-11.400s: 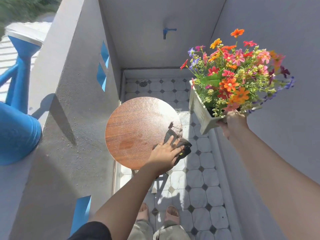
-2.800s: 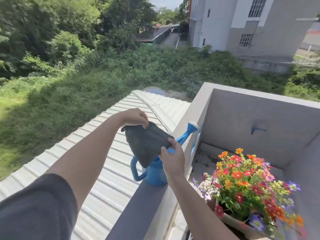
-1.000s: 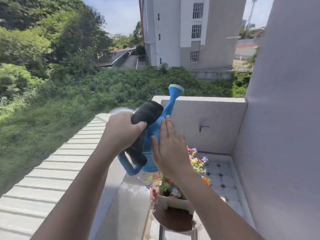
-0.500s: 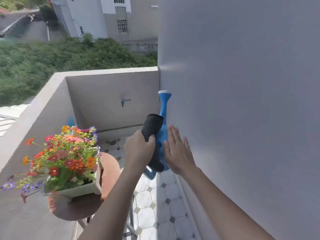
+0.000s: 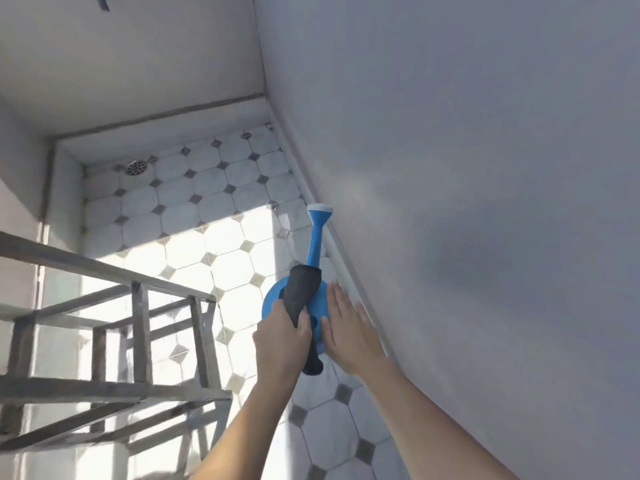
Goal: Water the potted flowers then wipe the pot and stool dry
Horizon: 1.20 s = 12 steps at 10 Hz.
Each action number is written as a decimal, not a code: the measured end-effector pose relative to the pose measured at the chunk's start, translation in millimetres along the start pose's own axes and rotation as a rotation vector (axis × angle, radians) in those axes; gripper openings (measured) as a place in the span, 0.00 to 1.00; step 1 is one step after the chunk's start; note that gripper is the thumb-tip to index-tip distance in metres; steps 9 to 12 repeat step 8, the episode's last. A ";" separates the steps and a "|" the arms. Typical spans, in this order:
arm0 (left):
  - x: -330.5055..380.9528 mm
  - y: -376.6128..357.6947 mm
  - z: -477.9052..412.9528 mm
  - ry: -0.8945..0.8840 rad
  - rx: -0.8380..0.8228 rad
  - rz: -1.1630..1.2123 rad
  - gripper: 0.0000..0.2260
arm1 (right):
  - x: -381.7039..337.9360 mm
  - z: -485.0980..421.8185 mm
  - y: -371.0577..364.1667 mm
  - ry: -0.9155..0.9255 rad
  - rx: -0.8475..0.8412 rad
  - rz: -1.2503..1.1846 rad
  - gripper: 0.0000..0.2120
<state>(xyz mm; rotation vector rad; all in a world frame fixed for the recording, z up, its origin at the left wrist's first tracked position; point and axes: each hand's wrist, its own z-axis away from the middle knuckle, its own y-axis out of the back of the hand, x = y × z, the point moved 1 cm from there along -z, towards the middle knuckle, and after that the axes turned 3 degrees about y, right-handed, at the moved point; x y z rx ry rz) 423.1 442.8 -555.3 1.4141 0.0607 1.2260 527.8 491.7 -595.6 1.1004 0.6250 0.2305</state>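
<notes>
The left hand point(image 5: 281, 344) grip is closed around one dark cloth point(image 5: 300, 296) and one blue can point(image 5: 313, 271) near the wall. The right hand point(image 5: 348, 332) lies flat, fingers spread, against the can.

Setting: a small tiled outdoor nook of a home, of the balcony or wash-corner kind. We note a floor point(image 5: 194, 244) of white octagonal tiles with small grey diamond insets, part of it in hard sunlight, part in shade. A round metal floor drain point(image 5: 136, 167) sits in the far corner. Plain pale plastered walls point(image 5: 467, 168) close it on three sides, with a raised tiled skirting along their foot. A blue tap point(image 5: 103, 1) projects from the far wall at the top edge. We also list a blue watering can point(image 5: 313, 268) and a weathered grey frame point(image 5: 114, 344) at left.
</notes>
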 end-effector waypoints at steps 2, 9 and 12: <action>-102.6 -115.5 -37.0 0.021 -0.061 -0.071 0.08 | 53.6 -45.5 -147.7 -0.028 -0.125 0.072 0.28; -146.4 -146.0 -53.0 0.043 -0.142 -0.273 0.21 | 69.3 -49.0 -179.7 -0.110 -0.153 0.066 0.28; -146.4 -146.0 -53.0 0.043 -0.142 -0.273 0.21 | 69.3 -49.0 -179.7 -0.110 -0.153 0.066 0.28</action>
